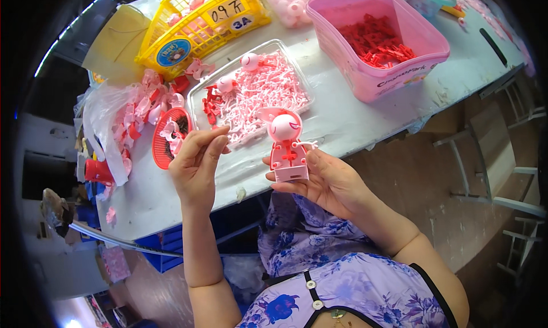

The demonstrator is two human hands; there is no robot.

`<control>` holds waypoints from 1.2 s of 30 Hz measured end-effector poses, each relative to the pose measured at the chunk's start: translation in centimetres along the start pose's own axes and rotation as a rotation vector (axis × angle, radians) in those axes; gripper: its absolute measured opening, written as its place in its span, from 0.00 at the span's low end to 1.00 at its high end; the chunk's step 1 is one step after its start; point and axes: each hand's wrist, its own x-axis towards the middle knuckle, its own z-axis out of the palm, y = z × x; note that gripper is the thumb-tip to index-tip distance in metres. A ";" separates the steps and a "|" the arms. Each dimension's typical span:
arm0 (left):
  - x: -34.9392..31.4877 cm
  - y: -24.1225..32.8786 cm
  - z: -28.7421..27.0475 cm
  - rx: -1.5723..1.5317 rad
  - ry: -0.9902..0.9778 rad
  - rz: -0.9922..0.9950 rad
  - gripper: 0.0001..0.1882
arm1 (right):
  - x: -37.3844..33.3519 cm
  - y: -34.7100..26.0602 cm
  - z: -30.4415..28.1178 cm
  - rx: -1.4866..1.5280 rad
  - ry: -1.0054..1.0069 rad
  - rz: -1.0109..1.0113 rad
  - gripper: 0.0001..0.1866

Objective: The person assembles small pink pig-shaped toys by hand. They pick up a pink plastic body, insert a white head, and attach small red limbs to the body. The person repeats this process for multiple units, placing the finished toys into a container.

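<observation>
My right hand (325, 182) holds a pink toy figure (287, 142) upright: round pink head, pink box body with a red part on its front and a thin white arm sticking out to the right. My left hand (197, 160) is raised just left of the figure, thumb and forefinger pinched together near a small piece I cannot make out. Behind both hands a clear plastic tray (201, 94) holds several small pink and white parts, some red ones and two more pink heads.
A small red basket (161, 140) with parts sits left of the tray, beside a clear bag (108, 120) of pink pieces. A pink tub (394, 71) of red parts stands at the right, a yellow basket (188, 37) behind. The table's edge (365, 142) runs under my hands.
</observation>
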 end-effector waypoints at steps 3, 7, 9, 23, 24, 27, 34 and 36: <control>-0.9 0.3 0.4 0.121 -0.035 0.053 0.09 | 0.1 -0.1 0.1 -0.020 0.002 -0.002 0.22; -1.1 1.7 2.3 0.321 -0.037 0.209 0.05 | 0.1 0.0 0.0 -0.022 -0.009 -0.023 0.22; -1.1 1.1 2.7 0.227 -0.045 0.203 0.04 | 0.1 0.1 0.0 -0.018 -0.019 -0.024 0.23; -1.3 0.7 3.3 -0.018 -0.035 -0.078 0.10 | 0.1 0.7 -0.9 -0.009 -0.018 -0.019 0.23; -1.3 0.4 3.2 -0.044 -0.046 -0.076 0.10 | 0.0 0.6 -1.0 -0.009 -0.020 -0.024 0.23; -0.8 0.5 3.1 0.094 -0.076 0.069 0.10 | -0.1 0.6 -1.1 -0.012 0.000 -0.017 0.23; -1.6 0.8 3.5 0.460 -0.094 0.391 0.11 | -0.2 0.7 -0.6 0.031 0.003 0.005 0.23; -1.8 1.0 3.6 0.507 -0.108 0.463 0.12 | -0.3 0.8 -0.5 0.052 0.008 0.013 0.23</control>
